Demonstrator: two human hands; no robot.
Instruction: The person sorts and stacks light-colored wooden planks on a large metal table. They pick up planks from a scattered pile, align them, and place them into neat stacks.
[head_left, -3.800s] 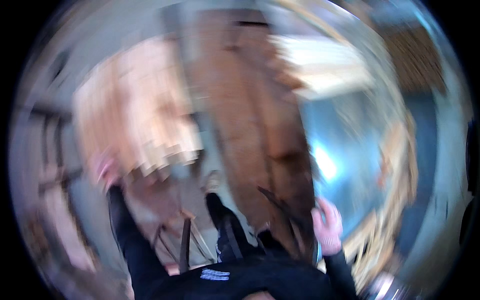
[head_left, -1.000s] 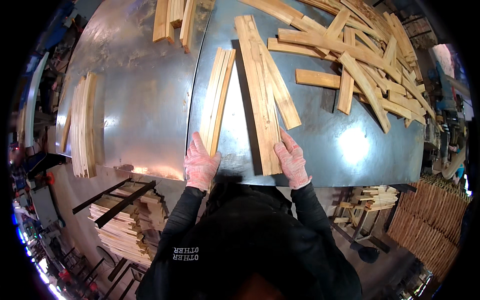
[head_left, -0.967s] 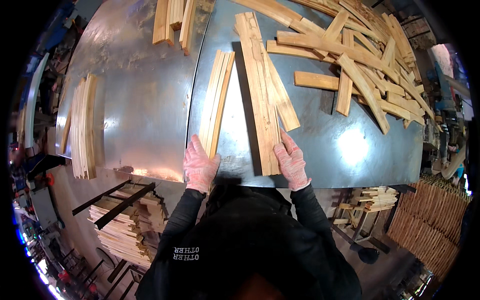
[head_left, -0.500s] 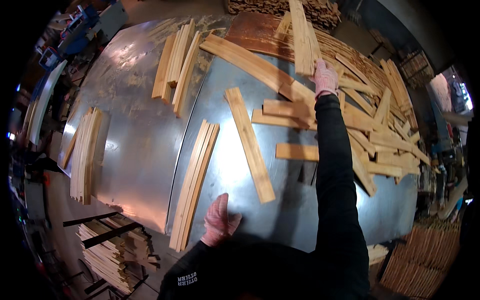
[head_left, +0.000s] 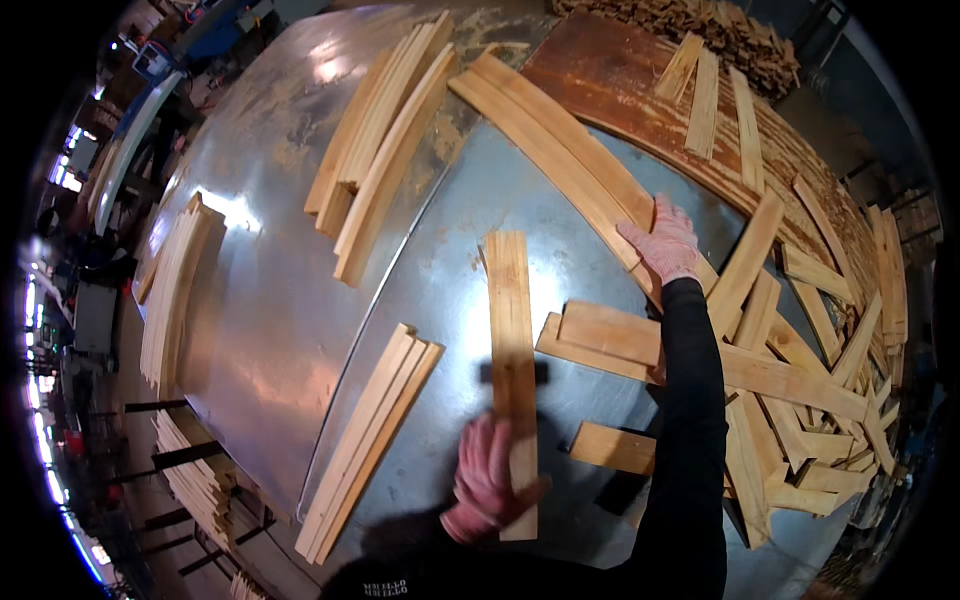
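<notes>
My left hand, in a pink-white knit glove, is closed on the near part of a pale wooden board. Its thumb reaches across the board's face, and some fingers are hidden. The board points away from me over the metal tabletop. Farther off to the right, my gloved right hand rests with fingers spread on a pair of long boards lying diagonally. Just nearer than that hand, two short boards overlap. Another short board lies by my right forearm.
A jumbled heap of boards covers the right side. Neat bundles stand at left: a near bundle, a far bundle and an edge bundle. Loose pieces lie on a rusty sheet. A rack of wood stands lower left.
My right hand has let go of the board it held at the far right and come down onto the long diagonal boards. My left hand, empty before, has taken hold of the middle board. The view has shifted.
</notes>
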